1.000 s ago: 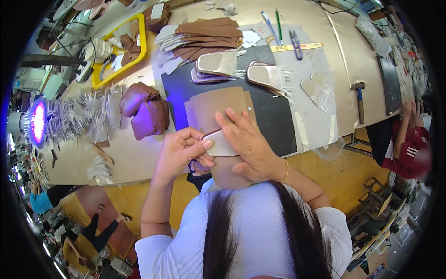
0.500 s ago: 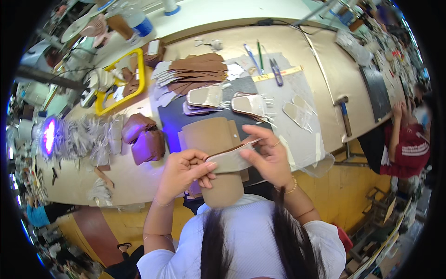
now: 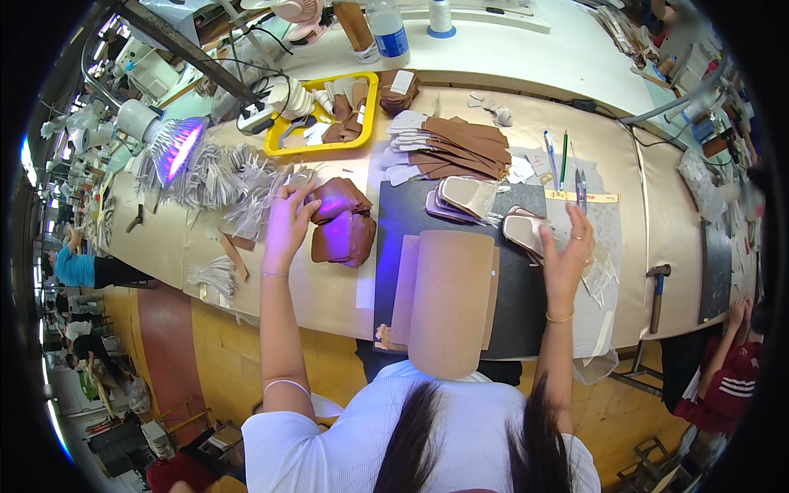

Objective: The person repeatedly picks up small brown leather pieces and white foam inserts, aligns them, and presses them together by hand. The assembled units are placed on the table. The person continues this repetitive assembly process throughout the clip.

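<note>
My left hand (image 3: 287, 223) is stretched out to the left, fingers apart, its fingertips touching a stack of brown leather pieces (image 3: 343, 226) lit purple by a lamp. My right hand (image 3: 568, 251) is stretched out to the right, fingers spread, resting against a pile of pale insole-shaped pieces (image 3: 524, 232) on the dark cutting mat (image 3: 411, 215). Neither hand grips anything that I can see. A curved tan board (image 3: 449, 302) stands between my arms, close to my body.
A second insole pile (image 3: 465, 197), fanned brown strips (image 3: 460, 144), a yellow tray (image 3: 278, 148) of parts, pens and a ruler (image 3: 582, 196), a hammer (image 3: 656, 289), a purple lamp (image 3: 177, 146) and grey strip bundles (image 3: 218, 172) lie on the bench. Another person (image 3: 727, 370) works at the right.
My hands were together in front of me holding a pale insole piece. They have parted: the left went out to the brown stack, the right to the insole pile.
</note>
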`<action>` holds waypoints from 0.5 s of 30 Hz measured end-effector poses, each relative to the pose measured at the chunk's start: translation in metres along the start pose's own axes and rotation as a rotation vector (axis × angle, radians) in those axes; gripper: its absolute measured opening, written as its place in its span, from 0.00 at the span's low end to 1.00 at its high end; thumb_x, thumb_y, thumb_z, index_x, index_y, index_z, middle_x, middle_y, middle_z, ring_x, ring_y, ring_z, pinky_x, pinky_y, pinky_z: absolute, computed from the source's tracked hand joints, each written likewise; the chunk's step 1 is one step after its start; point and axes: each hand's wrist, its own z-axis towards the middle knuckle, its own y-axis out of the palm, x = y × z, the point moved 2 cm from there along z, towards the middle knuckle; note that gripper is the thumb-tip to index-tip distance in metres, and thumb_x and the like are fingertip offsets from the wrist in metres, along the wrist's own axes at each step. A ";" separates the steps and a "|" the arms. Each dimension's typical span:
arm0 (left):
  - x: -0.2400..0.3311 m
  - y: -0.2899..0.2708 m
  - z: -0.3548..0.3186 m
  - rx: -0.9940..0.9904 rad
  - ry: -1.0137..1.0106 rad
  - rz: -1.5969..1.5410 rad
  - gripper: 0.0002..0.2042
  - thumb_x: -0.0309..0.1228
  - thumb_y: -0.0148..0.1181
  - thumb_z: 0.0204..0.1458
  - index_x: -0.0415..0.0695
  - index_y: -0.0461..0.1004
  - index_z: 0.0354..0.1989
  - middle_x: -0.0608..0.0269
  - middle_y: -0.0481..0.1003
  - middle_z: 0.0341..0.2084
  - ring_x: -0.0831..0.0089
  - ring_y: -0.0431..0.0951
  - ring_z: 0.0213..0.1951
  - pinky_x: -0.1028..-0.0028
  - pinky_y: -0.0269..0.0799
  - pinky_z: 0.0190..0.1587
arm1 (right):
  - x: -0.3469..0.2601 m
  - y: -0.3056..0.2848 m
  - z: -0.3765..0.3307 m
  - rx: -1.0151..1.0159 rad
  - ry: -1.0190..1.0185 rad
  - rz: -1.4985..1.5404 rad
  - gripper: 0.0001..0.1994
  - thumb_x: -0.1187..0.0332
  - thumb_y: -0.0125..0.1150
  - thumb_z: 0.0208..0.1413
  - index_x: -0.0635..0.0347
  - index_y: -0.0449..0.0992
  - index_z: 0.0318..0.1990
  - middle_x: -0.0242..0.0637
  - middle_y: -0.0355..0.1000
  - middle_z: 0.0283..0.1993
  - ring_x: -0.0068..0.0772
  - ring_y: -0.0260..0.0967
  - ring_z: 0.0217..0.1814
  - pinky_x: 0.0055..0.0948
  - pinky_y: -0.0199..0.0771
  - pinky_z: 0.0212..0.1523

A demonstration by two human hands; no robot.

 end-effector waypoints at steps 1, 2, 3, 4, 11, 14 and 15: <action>-0.001 0.001 0.000 -0.003 0.018 0.010 0.16 0.32 0.63 0.47 0.43 0.76 0.46 0.56 0.70 0.37 0.66 0.71 0.41 0.70 0.68 0.43 | 0.001 -0.008 0.001 -0.009 0.038 0.006 0.22 0.66 0.63 0.50 0.53 0.70 0.54 0.39 0.60 0.60 0.43 0.55 0.61 0.40 0.51 0.60; -0.001 0.001 0.000 -0.006 0.036 0.021 0.16 0.31 0.62 0.48 0.43 0.76 0.47 0.57 0.70 0.38 0.68 0.71 0.42 0.71 0.69 0.42 | 0.003 -0.016 0.001 -0.017 0.078 0.012 0.21 0.65 0.64 0.50 0.53 0.70 0.53 0.39 0.57 0.63 0.45 0.51 0.64 0.43 0.47 0.63; 0.000 -0.001 -0.001 0.000 0.034 0.032 0.16 0.30 0.62 0.48 0.43 0.76 0.46 0.55 0.70 0.37 0.65 0.71 0.41 0.70 0.68 0.43 | 0.010 -0.022 -0.001 -0.018 0.092 0.000 0.21 0.65 0.64 0.50 0.53 0.70 0.53 0.39 0.58 0.62 0.44 0.52 0.63 0.43 0.47 0.63; 0.003 0.000 0.001 0.002 0.040 0.035 0.16 0.30 0.62 0.47 0.42 0.76 0.46 0.53 0.70 0.36 0.62 0.71 0.40 0.68 0.67 0.44 | 0.020 -0.031 -0.004 -0.012 0.110 -0.022 0.21 0.65 0.64 0.50 0.53 0.71 0.53 0.39 0.58 0.62 0.44 0.53 0.63 0.43 0.48 0.63; -0.002 0.005 0.001 -0.019 -0.096 -0.183 0.11 0.28 0.61 0.48 0.38 0.77 0.39 0.54 0.73 0.34 0.65 0.74 0.35 0.70 0.71 0.39 | 0.089 -0.084 -0.014 0.015 0.169 -0.130 0.14 0.69 0.62 0.50 0.55 0.75 0.46 0.40 0.65 0.55 0.43 0.60 0.57 0.37 0.59 0.57; -0.008 0.005 0.002 0.007 0.018 -0.057 0.10 0.28 0.63 0.47 0.37 0.76 0.37 0.56 0.73 0.32 0.69 0.74 0.32 0.72 0.71 0.34 | 0.112 -0.096 -0.024 -0.058 0.177 -0.225 0.15 0.70 0.63 0.48 0.55 0.76 0.46 0.38 0.66 0.52 0.41 0.61 0.53 0.37 0.61 0.54; -0.007 0.003 0.004 0.003 -0.011 -0.060 0.11 0.28 0.63 0.47 0.37 0.76 0.37 0.58 0.74 0.31 0.70 0.74 0.31 0.73 0.70 0.33 | 0.115 -0.095 -0.027 -0.090 0.196 -0.245 0.16 0.69 0.63 0.48 0.55 0.76 0.46 0.38 0.66 0.52 0.41 0.61 0.52 0.37 0.61 0.54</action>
